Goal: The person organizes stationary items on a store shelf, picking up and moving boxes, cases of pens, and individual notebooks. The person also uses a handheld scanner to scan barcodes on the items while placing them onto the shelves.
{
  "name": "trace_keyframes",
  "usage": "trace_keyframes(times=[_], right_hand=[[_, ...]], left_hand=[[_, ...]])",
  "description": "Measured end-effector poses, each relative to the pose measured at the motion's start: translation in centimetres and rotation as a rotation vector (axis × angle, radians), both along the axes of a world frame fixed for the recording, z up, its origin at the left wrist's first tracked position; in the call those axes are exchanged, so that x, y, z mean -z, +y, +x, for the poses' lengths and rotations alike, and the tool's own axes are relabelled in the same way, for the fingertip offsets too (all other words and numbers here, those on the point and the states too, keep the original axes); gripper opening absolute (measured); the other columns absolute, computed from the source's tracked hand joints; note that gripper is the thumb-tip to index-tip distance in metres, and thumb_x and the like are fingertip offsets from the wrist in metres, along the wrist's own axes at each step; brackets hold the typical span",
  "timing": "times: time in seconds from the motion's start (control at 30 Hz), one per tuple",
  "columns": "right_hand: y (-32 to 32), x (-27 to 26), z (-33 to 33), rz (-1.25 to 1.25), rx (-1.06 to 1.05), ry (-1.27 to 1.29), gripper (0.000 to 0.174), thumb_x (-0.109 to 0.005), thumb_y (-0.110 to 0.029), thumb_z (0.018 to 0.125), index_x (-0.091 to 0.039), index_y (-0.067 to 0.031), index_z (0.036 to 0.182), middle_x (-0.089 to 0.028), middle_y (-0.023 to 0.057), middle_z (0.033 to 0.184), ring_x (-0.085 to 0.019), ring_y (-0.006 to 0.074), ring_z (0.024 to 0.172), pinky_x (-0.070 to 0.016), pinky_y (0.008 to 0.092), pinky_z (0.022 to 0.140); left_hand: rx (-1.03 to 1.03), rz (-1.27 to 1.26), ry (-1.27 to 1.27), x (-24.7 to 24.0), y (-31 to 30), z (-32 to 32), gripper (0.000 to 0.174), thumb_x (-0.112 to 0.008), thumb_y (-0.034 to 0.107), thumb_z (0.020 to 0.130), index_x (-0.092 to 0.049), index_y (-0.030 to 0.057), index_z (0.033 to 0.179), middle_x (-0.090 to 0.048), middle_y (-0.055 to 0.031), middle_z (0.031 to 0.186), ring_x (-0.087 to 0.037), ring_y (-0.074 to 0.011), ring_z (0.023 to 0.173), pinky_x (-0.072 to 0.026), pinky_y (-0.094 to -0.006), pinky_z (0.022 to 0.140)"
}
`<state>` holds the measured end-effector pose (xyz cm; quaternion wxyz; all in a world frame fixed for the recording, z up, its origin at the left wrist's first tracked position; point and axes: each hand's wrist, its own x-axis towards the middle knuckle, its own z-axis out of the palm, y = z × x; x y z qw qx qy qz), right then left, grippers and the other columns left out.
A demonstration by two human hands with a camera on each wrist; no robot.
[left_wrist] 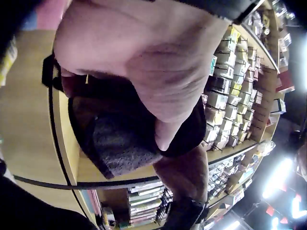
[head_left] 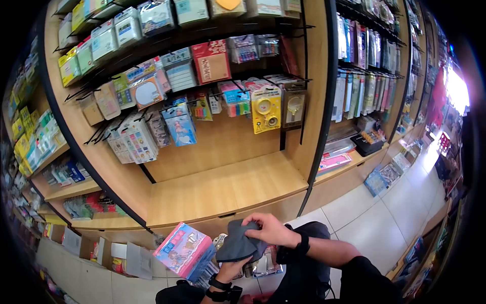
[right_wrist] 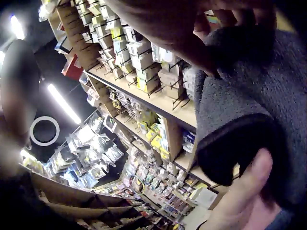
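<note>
A dark grey fuzzy cloth with a dark bound edge is between my two hands, low in front of the shelf. My right hand pinches its upper part from the right, fingers bent over the fabric. From below, my left hand holds the lower edge. In the left wrist view the thumb of the left hand lies over the folded cloth. The right wrist view has the left hand at the fold's dark underside, its fingers partly hidden by the fabric.
Beside the left hand stands a pink and blue illustrated box. A bare wooden shelf board lies ahead, under hooks of hanging packets. Open cardboard cartons sit on the tiled floor at left. Black posts divide the shelving.
</note>
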<state>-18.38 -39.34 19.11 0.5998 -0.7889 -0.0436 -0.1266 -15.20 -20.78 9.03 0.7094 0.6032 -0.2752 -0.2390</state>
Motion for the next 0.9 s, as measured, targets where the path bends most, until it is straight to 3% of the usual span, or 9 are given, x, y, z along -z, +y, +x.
trace_keyframes(times=[0.13, 0.2, 0.27, 0.3, 0.4, 0.5, 0.57, 0.67, 0.9], right_hand=[[1.4, 0.5, 0.1, 0.058, 0.03, 0.155, 0.023, -0.067, -0.007, 0.076, -0.059, -0.0026, 0.097, -0.06, 0.002, 0.077, -0.055, 0.0078, 0.068, -0.0457, 0.0237, 0.062], [1.7, 1.1, 0.5, 0.209, 0.03, 0.19, 0.024, -0.067, -0.004, 0.079, -0.057, -0.0018, 0.1, -0.061, 0.0032, 0.09, -0.057, 0.0068, 0.078, -0.0483, 0.0215, 0.069], [2.4, 0.8, 0.7, 0.224, 0.04, 0.224, 0.025, -0.066, -0.004, 0.079, -0.057, -0.0015, 0.102, -0.061, 0.0043, 0.093, -0.058, 0.0084, 0.081, -0.0491, 0.0224, 0.071], [2.7, 0.4, 0.9, 0.247, 0.056, 0.251, 0.026, -0.066, -0.004, 0.079, -0.056, -0.0012, 0.103, -0.061, 0.0053, 0.097, -0.059, 0.0099, 0.083, -0.0499, 0.0233, 0.073], [3.3, 0.2, 1.0, 0.424, -0.017, 0.344, 0.027, -0.065, -0.004, 0.081, -0.056, -0.0007, 0.106, -0.061, 0.0071, 0.099, -0.059, 0.0105, 0.087, -0.05, 0.0235, 0.074], [3.8, -0.6, 1.0, 0.552, -0.129, 0.326, 0.027, -0.058, -0.001, 0.084, -0.053, 0.0001, 0.111, -0.061, 0.0088, 0.1, -0.06, 0.0108, 0.086, -0.0499, 0.0227, 0.075], [4.1, -2.1, 0.5, 0.631, -0.202, 0.32, 0.027, -0.055, 0.001, 0.085, -0.053, 0.0003, 0.113, -0.061, 0.0095, 0.1, -0.06, 0.0108, 0.086, -0.0498, 0.0225, 0.075], [4.2, -3.1, 0.2, 0.354, -0.201, 0.379, 0.029, -0.052, 0.004, 0.085, -0.051, 0.0024, 0.114, -0.061, 0.0113, 0.101, -0.061, 0.0126, 0.086, -0.0499, 0.0233, 0.076], [4.7, -1.5, 0.6, 0.591, -0.048, 0.188, 0.026, -0.054, 0.007, 0.083, -0.054, 0.0012, 0.108, -0.061, 0.0098, 0.096, -0.061, 0.0127, 0.082, -0.0502, 0.0246, 0.075]], left_hand=[[-0.076, 0.03, 0.093, 2.1, 1.8, 1.9, 0.051, -0.068, 0.008, 0.077, -0.045, -0.0012, 0.123, -0.051, -0.0096, 0.121, -0.049, -0.0177, 0.109, -0.0384, -0.0308, 0.095], [-0.075, -0.038, 0.144, 2.6, 2.3, 1.9, 0.053, -0.066, 0.006, 0.079, -0.042, 0.0001, 0.126, -0.048, -0.0097, 0.125, -0.047, -0.0178, 0.113, -0.0366, -0.0307, 0.097], [-0.003, -0.23, 0.44, 3.4, 2.7, 2.2, 0.057, -0.064, 0.005, 0.08, -0.037, 0.0021, 0.131, -0.045, -0.0086, 0.129, -0.044, -0.0183, 0.117, -0.0336, -0.0327, 0.1], [-0.011, -0.241, 0.442, 3.4, 2.8, 2.0, 0.057, -0.064, 0.005, 0.08, -0.037, 0.0021, 0.131, -0.045, -0.0086, 0.129, -0.044, -0.0183, 0.117, -0.0336, -0.0327, 0.1], [-0.062, -0.414, 0.421, 2.6, 2.7, 1.7, 0.053, -0.057, 0.014, 0.086, -0.034, 0.0038, 0.133, -0.041, -0.008, 0.133, -0.041, -0.0197, 0.121, -0.0302, -0.0345, 0.103], [0.005, -0.514, 0.515, 1.0, 2.8, 1.7, 0.06, -0.043, 0.046, 0.088, -0.035, 0.007, 0.133, -0.039, -0.0076, 0.136, -0.038, -0.0214, 0.124, -0.0281, -0.0381, 0.105], [0.004, -0.59, 0.555, 0.8, 2.8, 1.6, 0.061, -0.041, 0.048, 0.088, -0.036, 0.0065, 0.132, -0.04, -0.0089, 0.135, -0.039, -0.0231, 0.124, -0.0289, -0.0388, 0.104], [-0.013, -0.699, 0.648, 1.0, 2.9, 1.5, 0.064, -0.037, 0.052, 0.088, -0.037, 0.0056, 0.132, -0.041, -0.0112, 0.134, -0.04, -0.0261, 0.123, -0.03, -0.0408, 0.103], [-0.005, -0.828, 0.819, -0.8, 3.7, 1.1, 0.065, -0.032, 0.056, 0.089, -0.04, 0.006, 0.13, -0.044, -0.0121, 0.131, -0.043, -0.0263, 0.12, -0.0321, -0.0436, 0.1]])
